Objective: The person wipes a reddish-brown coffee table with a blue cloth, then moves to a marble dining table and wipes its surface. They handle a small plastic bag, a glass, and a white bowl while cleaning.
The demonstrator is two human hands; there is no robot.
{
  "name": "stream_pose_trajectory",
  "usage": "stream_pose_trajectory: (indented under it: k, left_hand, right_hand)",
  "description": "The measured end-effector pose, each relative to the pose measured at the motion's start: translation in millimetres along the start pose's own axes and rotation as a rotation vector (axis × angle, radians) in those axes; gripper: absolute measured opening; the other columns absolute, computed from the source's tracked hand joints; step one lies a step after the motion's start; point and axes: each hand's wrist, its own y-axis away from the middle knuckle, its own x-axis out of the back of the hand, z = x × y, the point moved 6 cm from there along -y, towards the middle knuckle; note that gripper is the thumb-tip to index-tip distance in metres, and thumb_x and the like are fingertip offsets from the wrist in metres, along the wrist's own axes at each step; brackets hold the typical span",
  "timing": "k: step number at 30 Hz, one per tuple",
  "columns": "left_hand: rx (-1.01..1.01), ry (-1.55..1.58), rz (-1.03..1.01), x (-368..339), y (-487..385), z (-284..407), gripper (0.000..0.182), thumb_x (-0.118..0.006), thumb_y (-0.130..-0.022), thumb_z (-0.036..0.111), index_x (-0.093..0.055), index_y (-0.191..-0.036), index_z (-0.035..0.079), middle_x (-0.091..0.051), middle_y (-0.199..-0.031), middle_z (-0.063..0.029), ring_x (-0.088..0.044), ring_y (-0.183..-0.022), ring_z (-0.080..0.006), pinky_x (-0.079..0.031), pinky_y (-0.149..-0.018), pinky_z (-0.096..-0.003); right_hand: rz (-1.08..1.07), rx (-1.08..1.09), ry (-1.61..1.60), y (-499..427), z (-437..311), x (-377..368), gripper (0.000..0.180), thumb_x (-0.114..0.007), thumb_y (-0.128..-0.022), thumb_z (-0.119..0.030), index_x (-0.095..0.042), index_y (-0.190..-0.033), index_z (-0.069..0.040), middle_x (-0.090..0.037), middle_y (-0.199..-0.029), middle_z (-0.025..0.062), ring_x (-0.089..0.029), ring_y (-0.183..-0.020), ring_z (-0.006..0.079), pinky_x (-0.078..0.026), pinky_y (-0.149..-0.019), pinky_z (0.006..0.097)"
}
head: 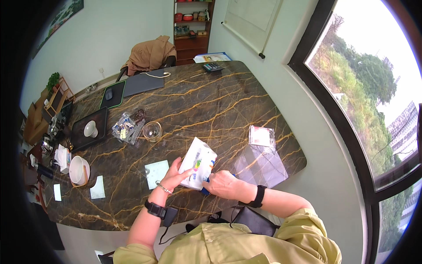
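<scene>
A white box with coloured print (198,163) is tilted above the near part of the dark marble table. My left hand (177,175) holds its left side, with the thumb across the printed face. At the box's lower right corner is my right hand (223,185), its fingers curled around something blue (205,190) that is mostly hidden. A pale square sheet (157,174) lies beside my left hand. To the right, a clear plastic box or bag (262,165) rests on the table, with a red and white packet (261,136) at its far end.
Left of centre are a glass bowl (152,131), a clear tray of small items (125,128) and a black tray (89,132) with a white cup. A white bucket (79,170), a tissue box (62,159) and paper (97,188) stand or lie farther left. A calculator (213,67) lies at the far edge.
</scene>
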Motion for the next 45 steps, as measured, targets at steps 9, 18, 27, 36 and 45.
stream_pose_trajectory:
  k: [9, 18, 27, 36, 45]
  left_hand:
    - [-0.150, 0.183, 0.339, 66.1, 63.9, -34.4, 0.043, -0.055, -0.075, -0.008, -0.061, -0.118, -0.006, -0.069, -0.105, -0.0091, -0.067, -0.090, -0.0176, -0.055, -0.077, -0.0298]
    - [-0.190, -0.032, 0.606, 130.1, 233.9, -80.4, 0.059, -0.046, -0.082, -0.009, -0.046, -0.140, -0.004, -0.060, -0.129, -0.0117, -0.057, -0.121, -0.0201, -0.042, -0.106, -0.0321]
    - [-0.023, 0.086, 0.813, 125.7, 382.9, -144.2, 0.050, -0.043, -0.090, -0.004, -0.048, -0.140, -0.003, -0.064, -0.123, -0.0123, -0.060, -0.114, -0.0200, -0.046, -0.100, -0.0318]
    - [0.307, -0.041, 1.099, 91.0, 472.9, -280.2, 0.042, -0.043, -0.097, 0.010, -0.054, -0.135, -0.001, -0.069, -0.114, -0.0141, -0.064, -0.106, -0.0213, -0.050, -0.095, -0.0348]
    - [0.200, 0.566, 1.225, 40.1, 297.9, -343.1, 0.039, -0.042, -0.104, 0.026, -0.057, -0.129, 0.000, -0.067, -0.110, -0.0090, -0.059, -0.099, -0.0190, -0.048, -0.089, -0.0338]
  right_hand:
    - [0.457, -0.516, -0.381, 70.3, 41.1, 23.1, 0.029, -0.070, -0.081, -0.025, -0.072, -0.107, -0.014, -0.074, -0.092, 0.0107, -0.072, -0.082, 0.0295, -0.058, -0.069, 0.0403]
    - [0.424, -1.049, -0.389, 130.4, 21.5, -108.5, 0.041, -0.071, -0.089, -0.031, -0.066, -0.124, -0.010, -0.067, -0.111, 0.0245, -0.066, -0.096, 0.0434, -0.054, -0.082, 0.0487]
    - [0.258, -0.817, -0.499, 26.4, -62.0, -135.4, 0.074, -0.085, -0.076, -0.036, -0.049, -0.138, -0.016, -0.048, -0.131, 0.0235, -0.062, -0.101, 0.0455, -0.054, -0.086, 0.0487]
    - [0.225, -0.507, -0.530, -93.0, -96.7, -131.0, 0.071, -0.083, -0.077, -0.035, -0.051, -0.137, -0.015, -0.048, -0.129, 0.0233, -0.064, -0.096, 0.0439, -0.055, -0.082, 0.0482]
    - [0.146, -0.305, -0.530, -133.2, -129.1, -122.2, 0.070, -0.081, -0.078, -0.039, -0.050, -0.136, -0.016, -0.046, -0.130, 0.0224, -0.064, -0.096, 0.0429, -0.055, -0.080, 0.0473]
